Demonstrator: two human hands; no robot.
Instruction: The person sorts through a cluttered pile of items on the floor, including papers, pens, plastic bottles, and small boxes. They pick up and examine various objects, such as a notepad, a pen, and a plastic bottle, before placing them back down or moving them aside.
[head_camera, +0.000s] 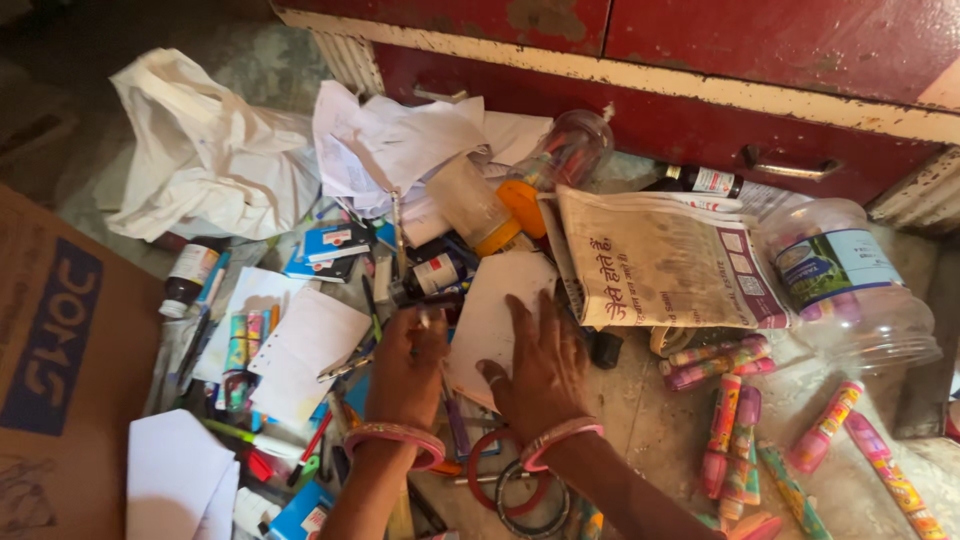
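At centre frame, the right hand (540, 365) lies flat and open on a white paper (495, 305). Just left, the left hand (408, 365) pinches a pen (432, 318) amid clutter on the floor (660, 430).

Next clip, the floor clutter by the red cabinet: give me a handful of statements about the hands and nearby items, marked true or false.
1. The right hand lies flat on a white sheet of paper. True.
2. The clear plastic jar stands upright. False: it lies on its side.
3. Both wrists wear pink bangles. True.
4. The left hand grips the folded newspaper. False: the newspaper lies apart, beyond the right hand; the left hand is at small items beside the white sheet, though what it holds, if anything, is unclear.
5. The cardboard box sits at the right edge. False: it is at the left.
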